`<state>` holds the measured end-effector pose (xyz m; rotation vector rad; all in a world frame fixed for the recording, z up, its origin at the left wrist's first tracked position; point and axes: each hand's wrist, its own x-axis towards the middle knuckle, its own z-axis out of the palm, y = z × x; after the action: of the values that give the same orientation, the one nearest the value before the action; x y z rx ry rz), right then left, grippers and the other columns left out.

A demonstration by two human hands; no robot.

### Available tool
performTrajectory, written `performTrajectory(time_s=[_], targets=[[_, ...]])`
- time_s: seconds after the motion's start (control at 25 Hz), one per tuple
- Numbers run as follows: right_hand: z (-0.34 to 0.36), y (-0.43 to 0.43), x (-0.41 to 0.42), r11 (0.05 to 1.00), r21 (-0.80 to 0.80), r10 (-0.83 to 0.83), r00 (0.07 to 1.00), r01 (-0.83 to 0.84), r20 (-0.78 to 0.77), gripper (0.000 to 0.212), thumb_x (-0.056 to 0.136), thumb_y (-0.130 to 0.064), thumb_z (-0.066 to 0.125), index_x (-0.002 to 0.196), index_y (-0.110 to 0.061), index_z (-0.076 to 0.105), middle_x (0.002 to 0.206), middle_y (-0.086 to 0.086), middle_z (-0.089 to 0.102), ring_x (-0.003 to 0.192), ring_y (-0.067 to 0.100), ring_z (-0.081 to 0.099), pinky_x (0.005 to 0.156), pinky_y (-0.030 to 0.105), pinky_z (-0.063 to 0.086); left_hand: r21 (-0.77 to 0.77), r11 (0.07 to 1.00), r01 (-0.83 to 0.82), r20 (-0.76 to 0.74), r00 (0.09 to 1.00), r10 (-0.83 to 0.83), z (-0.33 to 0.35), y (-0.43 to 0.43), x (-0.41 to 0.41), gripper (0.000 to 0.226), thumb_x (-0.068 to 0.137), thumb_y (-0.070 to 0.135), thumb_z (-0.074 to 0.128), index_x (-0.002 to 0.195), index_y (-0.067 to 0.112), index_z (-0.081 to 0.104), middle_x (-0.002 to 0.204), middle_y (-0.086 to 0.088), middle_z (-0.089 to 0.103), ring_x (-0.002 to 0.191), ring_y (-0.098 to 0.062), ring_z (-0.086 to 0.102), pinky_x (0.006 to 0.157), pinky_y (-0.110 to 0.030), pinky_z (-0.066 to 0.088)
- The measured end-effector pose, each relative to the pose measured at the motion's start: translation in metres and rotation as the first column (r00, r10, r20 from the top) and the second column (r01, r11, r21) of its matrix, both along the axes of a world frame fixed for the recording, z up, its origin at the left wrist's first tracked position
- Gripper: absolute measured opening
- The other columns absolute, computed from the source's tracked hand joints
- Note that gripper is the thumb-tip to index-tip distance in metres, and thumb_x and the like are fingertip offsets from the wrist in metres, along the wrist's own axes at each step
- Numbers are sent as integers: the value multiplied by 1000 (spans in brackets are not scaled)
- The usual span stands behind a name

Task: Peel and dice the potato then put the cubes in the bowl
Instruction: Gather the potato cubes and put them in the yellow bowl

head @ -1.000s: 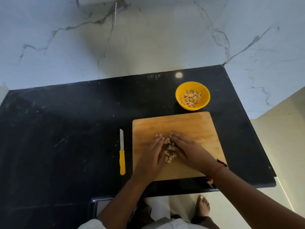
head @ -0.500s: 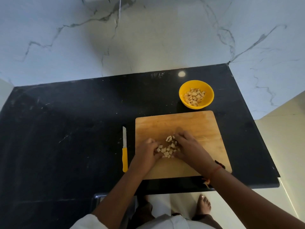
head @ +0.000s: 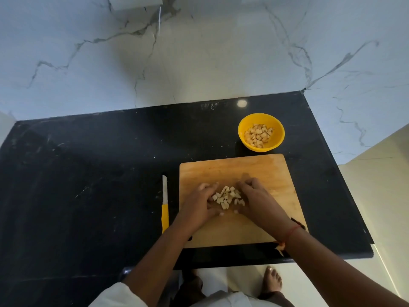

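On the wooden cutting board (head: 243, 169), near the front edge of a black stone countertop (head: 88, 173), I see a small heap of potato cubes (head: 228, 197) penned between the two hands; the left hand (head: 200, 203) lies against the heap's left side, knuckles up, fingers curled in round the pale pieces; the right hand (head: 254, 199) mirrors it on the right side, fingers bent and cupped over the cubes there; the two hands are close but do not meet, and the heap shows in the gap between them; one or two loose bits sit on the board just in front of the thumbs. A red thread (head: 292, 231) circles the right wrist.

Just beyond the board's far right corner stands a yellow bowl (head: 261, 118), apart from the board, with more diced potato (head: 258, 135) spread over its bottom. Left of the board, beside it and parallel to its edge, lies a paring knife (head: 164, 204) with a yellow handle, blade pointing away from me; any mark on the blade is too small for me to read. A pale smudge (head: 209, 105) near the counter's back edge could be lettering or a reflection; it is too blurred to tell. White marble wall (head: 199, 52) with grey veins rises behind the counter.
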<state>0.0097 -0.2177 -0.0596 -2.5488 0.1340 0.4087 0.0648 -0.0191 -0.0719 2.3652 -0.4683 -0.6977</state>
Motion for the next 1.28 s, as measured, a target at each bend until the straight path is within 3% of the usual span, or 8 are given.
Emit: performTrajectory(time_s=[0.2,0.48,0.68,0.96,1.08,1.16,1.28], targets=[[1,10,7,999,1,38,999,-38,1,66,92,-25,67,151,-24,37,142,-3,35,125,15,45,108,27,40,83,993,87,121,988,-97,7,-18,7,69,83,31,78,145,29,49,135,9,46,118,-8,47,97,-26,43],[0,15,8,1000,24,-6,1000,6,7,53,94,-21,65,144,-24,48,139,-2,41,119,13,50,104,24,44,64,996,62,93,993,-68,11,-24,10,61,82,29,79,139,27,56,133,8,51,114,-9,51,93,-25,44],[4,15,9,998,58,-11,1000,12,-13,42,95,-21,62,136,-26,56,135,-2,48,110,12,57,96,21,46,47,997,59,34,998,-60,12,-26,8,55,89,26,73,140,28,54,137,7,50,120,-11,51,100,-27,44],[8,17,3,985,148,-91,996,89,4,42,97,-17,58,138,-25,55,132,-3,51,117,13,52,96,18,39,-37,996,-76,29,997,77,2,-33,-2,45,93,19,68,136,26,59,130,8,56,116,-7,55,102,-29,49],[7,19,1,957,248,-156,988,152,-3,38,95,-14,59,131,-27,61,124,-8,58,113,10,56,95,19,44,-96,984,-153,-1,988,153,2,-36,-9,44,94,20,68,136,25,60,130,7,59,115,-6,58,100,-29,52],[6,18,1,911,363,-204,979,196,-16,32,95,-12,60,122,-29,66,114,-13,65,103,0,59,86,15,48,-118,974,-193,-39,981,189,3,-38,-10,43,94,22,68,136,27,60,131,8,61,114,-3,58,96,-24,51],[9,15,-1,825,486,-278,956,287,-92,31,95,-12,60,121,-29,67,109,-13,68,98,-4,58,73,9,42,-163,949,-269,-163,956,243,10,-38,-10,46,92,23,71,137,25,59,130,8,64,111,0,57,87,-15,47]])
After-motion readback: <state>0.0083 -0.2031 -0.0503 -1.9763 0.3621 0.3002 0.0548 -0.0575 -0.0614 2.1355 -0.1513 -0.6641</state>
